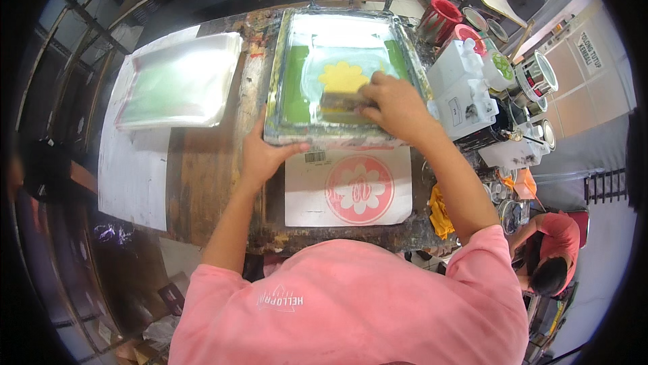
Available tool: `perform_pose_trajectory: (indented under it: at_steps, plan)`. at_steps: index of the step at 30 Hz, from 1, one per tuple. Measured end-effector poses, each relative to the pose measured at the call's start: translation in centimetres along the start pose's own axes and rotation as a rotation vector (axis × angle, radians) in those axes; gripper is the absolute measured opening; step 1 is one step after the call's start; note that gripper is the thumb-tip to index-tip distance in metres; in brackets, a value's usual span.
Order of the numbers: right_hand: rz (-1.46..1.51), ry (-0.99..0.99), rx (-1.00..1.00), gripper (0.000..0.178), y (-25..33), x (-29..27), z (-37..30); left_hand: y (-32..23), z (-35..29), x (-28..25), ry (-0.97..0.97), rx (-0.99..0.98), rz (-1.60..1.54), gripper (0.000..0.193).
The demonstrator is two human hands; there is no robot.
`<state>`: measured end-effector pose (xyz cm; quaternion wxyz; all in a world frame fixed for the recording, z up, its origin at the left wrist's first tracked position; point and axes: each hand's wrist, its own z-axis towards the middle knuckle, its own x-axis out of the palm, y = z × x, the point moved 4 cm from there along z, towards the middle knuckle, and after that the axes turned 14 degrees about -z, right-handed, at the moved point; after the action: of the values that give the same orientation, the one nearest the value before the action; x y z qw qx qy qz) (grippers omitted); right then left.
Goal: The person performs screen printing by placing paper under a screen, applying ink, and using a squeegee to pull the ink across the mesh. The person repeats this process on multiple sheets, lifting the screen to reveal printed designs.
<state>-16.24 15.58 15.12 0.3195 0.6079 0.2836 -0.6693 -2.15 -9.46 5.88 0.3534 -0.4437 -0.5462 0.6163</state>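
A screen printing frame [337, 137] lies on the work table in front of me, its green mesh smeared with pale ink around a yellow flower shape [343, 73]. My left hand [268, 154] grips the frame's near left corner, thumb along the front edge and fingers up the side. With my right hand [395, 103] closed on its right end, a squeegee [341, 101] rests on the mesh at the lower part of the flower. Just nearer to me lies a white sheet [305, 201] printed with a pink round flower emblem [359, 189].
To the left, a stack of clear plastic bags [182, 81] sits on white paper [131, 176]. White jugs [459, 101], a red bucket [440, 19] and several paint cans crowd the right edge. A yellow cloth [440, 211] lies by my right arm. Another person [557, 243] is bent over at lower right.
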Motion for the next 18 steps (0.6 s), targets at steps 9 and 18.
perform_pose_trajectory:
  at_steps: [9, 18]
  plan:
    - [0.025, -0.285, -0.088, 0.027, -4.0, 2.2, 5.9, 6.8, -1.6, 0.3, -0.09, 0.215, 0.298, 0.122]
    - [-0.158, -0.205, -0.033, 0.033, -11.3, 10.4, 18.7, 5.3, -1.3, 0.3, -0.033, 0.364, 0.409, 0.125]
